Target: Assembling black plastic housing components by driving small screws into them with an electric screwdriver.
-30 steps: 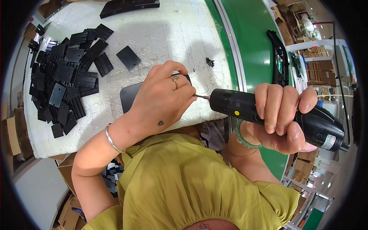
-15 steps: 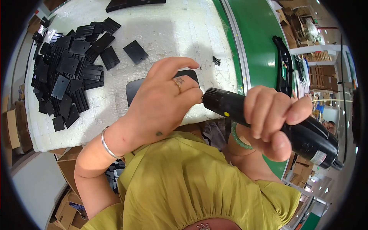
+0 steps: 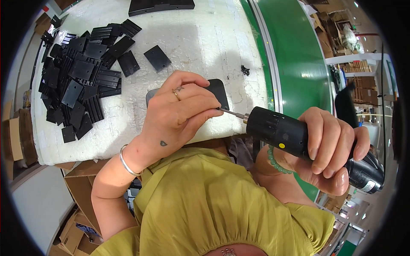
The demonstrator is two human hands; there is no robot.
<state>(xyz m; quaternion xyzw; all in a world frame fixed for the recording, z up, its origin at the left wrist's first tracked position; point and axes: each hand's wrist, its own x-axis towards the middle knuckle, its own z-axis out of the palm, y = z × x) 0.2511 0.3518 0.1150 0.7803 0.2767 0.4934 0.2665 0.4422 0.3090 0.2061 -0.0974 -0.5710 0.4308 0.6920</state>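
My right hand (image 3: 331, 147) is wrapped round a black electric screwdriver (image 3: 277, 131), which lies level and points left. Its thin metal bit (image 3: 232, 113) reaches to the fingertips of my left hand (image 3: 181, 109). Between that thumb and forefinger is a tiny black screw (image 3: 218, 108), at the bit's tip; the fingers partly hide it. Beneath my left hand a flat black part with rounded corners (image 3: 218, 89) rests on the table, mostly covered by the hand.
Black plastic plates (image 3: 81, 68) are heaped on the white-covered table (image 3: 205, 47) at left. One loose plate (image 3: 157, 58) lies nearer the middle. Small black screws (image 3: 244, 70) sit together at right. A longer black part (image 3: 161, 6) is at the far edge. Beyond the metal rail runs a green surface (image 3: 294, 47).
The screwdriver has drawn back to the right and slightly down, so its bit now shows. My left fingers have closed in a pinch at the bit's tip. A long black part has left the green surface.
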